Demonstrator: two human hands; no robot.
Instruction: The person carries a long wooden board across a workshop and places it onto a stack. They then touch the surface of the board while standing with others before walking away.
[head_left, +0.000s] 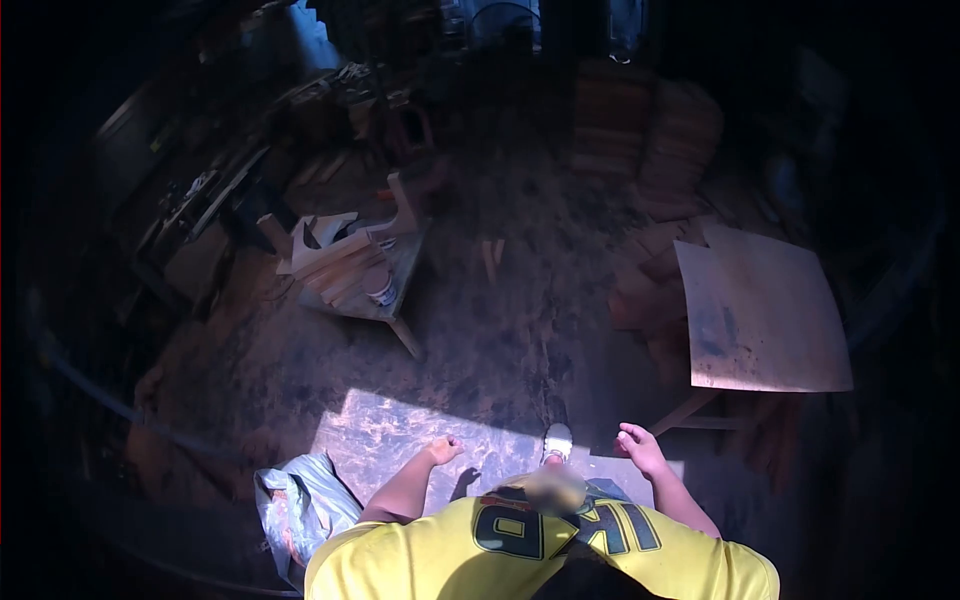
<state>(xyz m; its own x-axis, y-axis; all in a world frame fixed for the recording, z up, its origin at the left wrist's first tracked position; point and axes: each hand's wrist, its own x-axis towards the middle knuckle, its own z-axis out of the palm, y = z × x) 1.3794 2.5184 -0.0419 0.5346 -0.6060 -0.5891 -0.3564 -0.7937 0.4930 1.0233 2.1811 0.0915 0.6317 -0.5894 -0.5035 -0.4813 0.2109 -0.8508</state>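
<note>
Over the sunlit patch of floor [385, 420], my left hand [444, 450] hangs low with its fingers curled; whether it holds anything is too small to tell. On the other side of my body, my right hand [638, 446] has its fingers bent, and nothing shows in it. A white shoe [558, 441] is on the floor between the two hands. A grey plastic bag [300, 505] lies to the left, beyond my left forearm.
A low table [402, 290] at the left holds wooden pieces [340, 265] and a small tub [381, 292]. At the right is a table with a wooden board top [765, 320]. Stacked boards [610, 120] stand behind.
</note>
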